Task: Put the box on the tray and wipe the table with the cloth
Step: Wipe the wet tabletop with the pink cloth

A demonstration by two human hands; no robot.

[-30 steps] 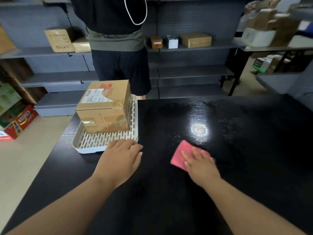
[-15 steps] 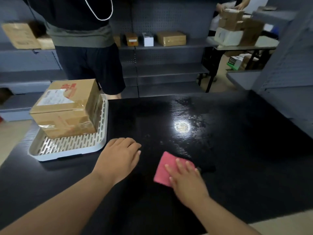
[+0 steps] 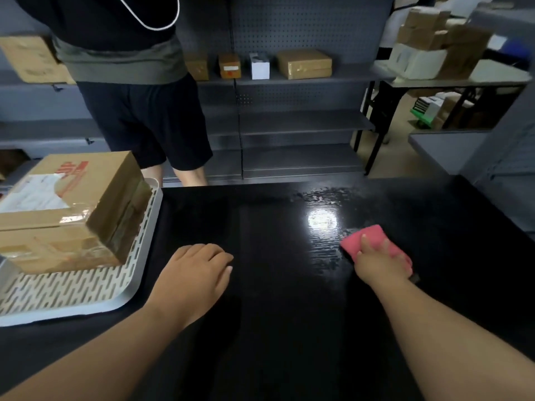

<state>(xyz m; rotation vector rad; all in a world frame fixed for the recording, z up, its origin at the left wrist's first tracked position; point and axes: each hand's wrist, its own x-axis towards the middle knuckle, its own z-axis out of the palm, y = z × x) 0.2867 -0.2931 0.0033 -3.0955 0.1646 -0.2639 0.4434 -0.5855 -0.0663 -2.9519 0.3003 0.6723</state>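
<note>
Brown cardboard box (image 3: 69, 209) is already sitting on the white slotted tray (image 3: 86, 287) at left. The right hand (image 3: 379, 260) is pressing the pink cloth (image 3: 373, 238) flat, wiping the black worktop (image 3: 275, 314); the left hand (image 3: 194, 276) is resting palm-down, empty.

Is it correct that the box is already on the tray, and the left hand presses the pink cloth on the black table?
Not quite. In the head view, the right hand presses the pink cloth on the black table; the left hand rests flat and empty. The box is indeed on the tray.
</note>
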